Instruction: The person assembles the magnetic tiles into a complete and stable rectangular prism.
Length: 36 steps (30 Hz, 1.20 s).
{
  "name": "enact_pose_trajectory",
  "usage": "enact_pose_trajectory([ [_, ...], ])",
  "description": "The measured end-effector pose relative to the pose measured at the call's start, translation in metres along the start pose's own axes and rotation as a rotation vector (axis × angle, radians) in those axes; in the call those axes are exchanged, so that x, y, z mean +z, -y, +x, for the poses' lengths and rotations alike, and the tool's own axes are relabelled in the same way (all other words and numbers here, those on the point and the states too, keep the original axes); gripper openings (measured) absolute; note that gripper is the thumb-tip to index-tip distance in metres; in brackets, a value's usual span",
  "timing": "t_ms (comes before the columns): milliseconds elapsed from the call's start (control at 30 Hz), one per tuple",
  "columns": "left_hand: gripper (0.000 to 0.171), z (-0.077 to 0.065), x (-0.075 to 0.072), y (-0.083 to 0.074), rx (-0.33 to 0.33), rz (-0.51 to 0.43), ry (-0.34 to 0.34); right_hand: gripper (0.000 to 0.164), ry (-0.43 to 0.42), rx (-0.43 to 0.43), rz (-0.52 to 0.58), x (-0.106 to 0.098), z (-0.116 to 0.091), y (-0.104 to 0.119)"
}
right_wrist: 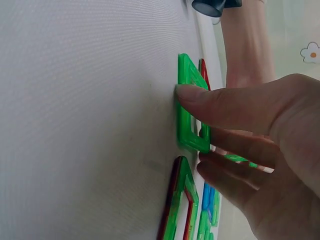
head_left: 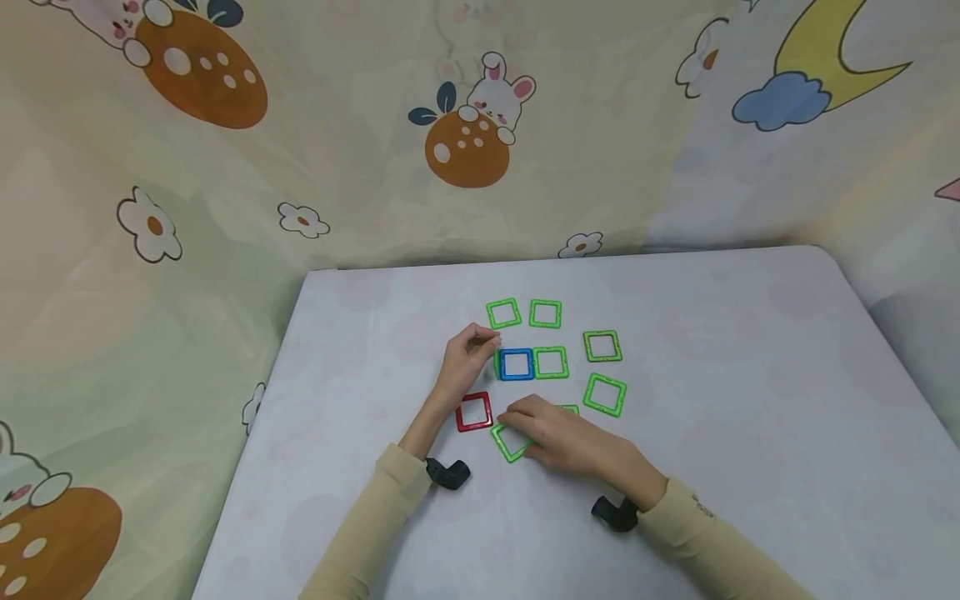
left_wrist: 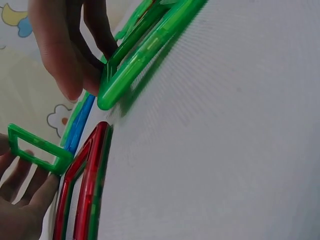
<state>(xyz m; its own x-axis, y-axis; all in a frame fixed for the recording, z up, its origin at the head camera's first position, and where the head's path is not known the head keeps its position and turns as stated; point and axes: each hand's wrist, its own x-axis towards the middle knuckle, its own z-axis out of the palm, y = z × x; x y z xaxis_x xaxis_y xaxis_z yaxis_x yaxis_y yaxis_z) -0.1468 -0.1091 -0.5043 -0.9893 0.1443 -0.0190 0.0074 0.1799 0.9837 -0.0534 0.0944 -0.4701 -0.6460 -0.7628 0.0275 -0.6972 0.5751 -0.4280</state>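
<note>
My left hand [head_left: 463, 365] pinches a green square magnetic tile [left_wrist: 37, 160], tilted up at the left side of a blue tile [head_left: 516, 351]. In the head view only a green sliver shows there. My right hand [head_left: 566, 435] grips another green square tile [right_wrist: 186, 120], thumb on the near side and fingers behind it, close over the tabletop. A red tile [head_left: 474, 427] lies between the two wrists, with a green edge along it in the left wrist view. Beside the blue tile lies a green tile [head_left: 551, 376].
Two green tiles, one at the back left [head_left: 503, 324] and one beside it [head_left: 545, 324], lie toward the far edge. At the right are two more green tiles, an upper one [head_left: 603, 358] and a lower one [head_left: 604, 411]. Another tile [right_wrist: 192, 190] is partly hidden behind my right hand.
</note>
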Motion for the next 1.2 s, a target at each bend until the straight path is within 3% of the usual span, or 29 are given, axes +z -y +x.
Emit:
enact_pose_trajectory([
  [200,0.028,0.0,0.0001,0.0009,0.007,0.018,0.005,0.061,0.014,0.027,-0.028,-0.0014,-0.0017,0.0023],
  [667,0.028,-0.001,-0.0013,-0.0018,-0.003,0.043,0.012,0.049,0.053,0.099,0.1,-0.0058,0.0009,0.0024],
  [867,0.024,-0.0007,-0.0004,-0.0029,-0.004,0.032,0.009,0.03,0.016,0.094,0.072,-0.0052,0.0027,0.0032],
  [1200,0.021,0.0007,0.0011,-0.0002,-0.01,0.027,0.008,0.017,-0.1,0.067,0.066,-0.0076,0.0073,0.0021],
])
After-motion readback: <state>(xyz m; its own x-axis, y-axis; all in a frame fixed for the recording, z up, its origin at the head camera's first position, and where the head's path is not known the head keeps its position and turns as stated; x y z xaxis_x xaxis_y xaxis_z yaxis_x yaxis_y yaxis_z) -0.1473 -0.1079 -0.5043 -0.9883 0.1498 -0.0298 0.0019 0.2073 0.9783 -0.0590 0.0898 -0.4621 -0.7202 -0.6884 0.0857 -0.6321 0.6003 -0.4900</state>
